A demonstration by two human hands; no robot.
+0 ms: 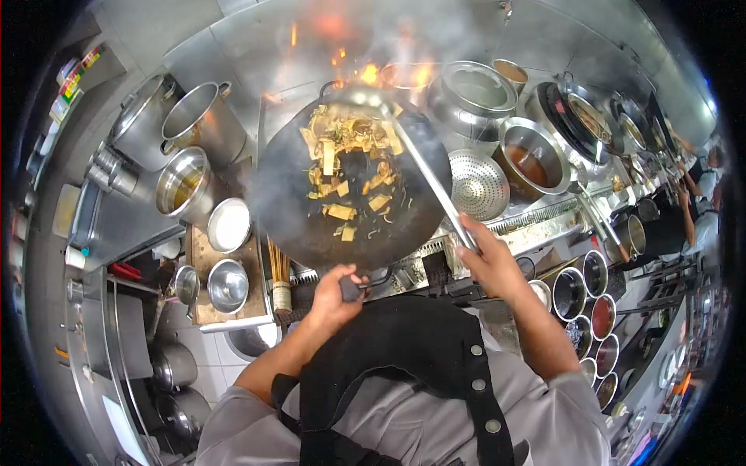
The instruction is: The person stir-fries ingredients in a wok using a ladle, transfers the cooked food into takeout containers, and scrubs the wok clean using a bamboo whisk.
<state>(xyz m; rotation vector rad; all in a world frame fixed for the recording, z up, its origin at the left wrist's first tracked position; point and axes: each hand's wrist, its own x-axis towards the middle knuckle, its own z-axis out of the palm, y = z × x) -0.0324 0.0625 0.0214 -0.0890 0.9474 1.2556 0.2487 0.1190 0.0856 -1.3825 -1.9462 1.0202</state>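
Note:
My left hand [338, 297] is closed around the near handle of a large dark wok [280, 194], with a dark grip pad or cloth in the fist. In my right hand [489, 260] is the long metal handle of a ladle [420, 159], whose bowl rests at the wok's far side. Flat yellowish noodles [350, 136] with bits of greens lie inside, heaped toward the far rim and scattered down the middle. Flames [369, 74] rise behind that rim, and smoke drifts over the wok.
To the right stand a perforated strainer [478, 185], a pot of brown liquid [532, 159] and a large lidded pot [478, 89]. Steel pots [203, 124] and bowls [228, 286] fill the left side. Several seasoning containers [569, 293] sit at lower right. Other people [703, 179] work at far right.

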